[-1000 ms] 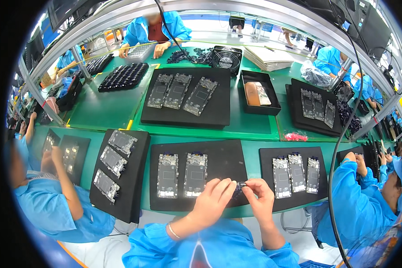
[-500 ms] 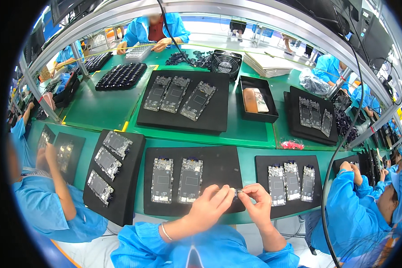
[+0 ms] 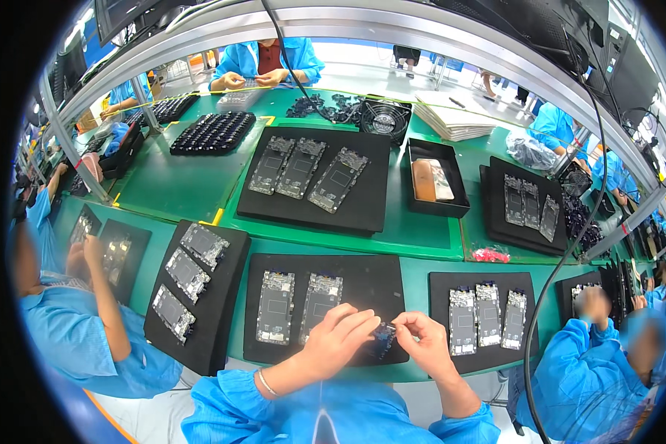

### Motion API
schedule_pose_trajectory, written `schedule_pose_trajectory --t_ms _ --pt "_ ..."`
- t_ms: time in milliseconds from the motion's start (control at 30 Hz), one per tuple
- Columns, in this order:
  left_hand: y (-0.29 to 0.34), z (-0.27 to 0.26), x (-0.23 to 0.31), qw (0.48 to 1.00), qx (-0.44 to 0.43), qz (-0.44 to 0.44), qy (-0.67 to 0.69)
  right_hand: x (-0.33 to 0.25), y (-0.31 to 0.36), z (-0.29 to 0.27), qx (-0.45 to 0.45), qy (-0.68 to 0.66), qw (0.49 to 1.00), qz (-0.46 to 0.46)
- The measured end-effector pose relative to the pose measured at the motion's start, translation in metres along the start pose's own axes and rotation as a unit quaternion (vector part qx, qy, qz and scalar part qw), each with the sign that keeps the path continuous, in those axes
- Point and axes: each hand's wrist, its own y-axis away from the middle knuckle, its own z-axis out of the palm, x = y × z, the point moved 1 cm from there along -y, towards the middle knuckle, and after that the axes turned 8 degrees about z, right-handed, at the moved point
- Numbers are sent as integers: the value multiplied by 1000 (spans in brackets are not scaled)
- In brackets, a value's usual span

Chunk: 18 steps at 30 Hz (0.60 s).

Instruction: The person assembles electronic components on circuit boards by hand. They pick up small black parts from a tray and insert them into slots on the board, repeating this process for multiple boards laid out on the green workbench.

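Observation:
My left hand [image 3: 339,339] and my right hand [image 3: 425,340] are close together over the right part of a black foam mat [image 3: 362,277]. Between their fingertips is a small dark, bluish electronic part [image 3: 383,333]; its exact kind is too small to tell. Both hands have thumb and fingers pinched at it. Left of them on the mat lie two flat phone assemblies with exposed circuitry, the outer one [image 3: 275,307] in full sight. My left hand partly covers the inner one [image 3: 323,292].
Foam mats with three phone assemblies each lie to the left [image 3: 187,274], right [image 3: 488,314] and across the bench [image 3: 300,169]. Behind stand a black open box [image 3: 438,177], a fan [image 3: 383,120] and a tray of dark parts [image 3: 213,133]. A black cable [image 3: 534,348] hangs at right. Co-workers sit around.
My view has shifted slightly, so the bench sits lower and further right. The hands stay together over the mat, and the dark part now shows more between the fingers.

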Motion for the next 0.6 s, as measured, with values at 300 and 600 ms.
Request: schedule_pose_trajectory --t_ms 300,600 --pt "-30 42 -46 979 -154 -110 77 37 -46 -11 119 -195 972 47" --pt "5 8 -102 900 -363 -243 6 38 -32 20 35 -189 978 79"
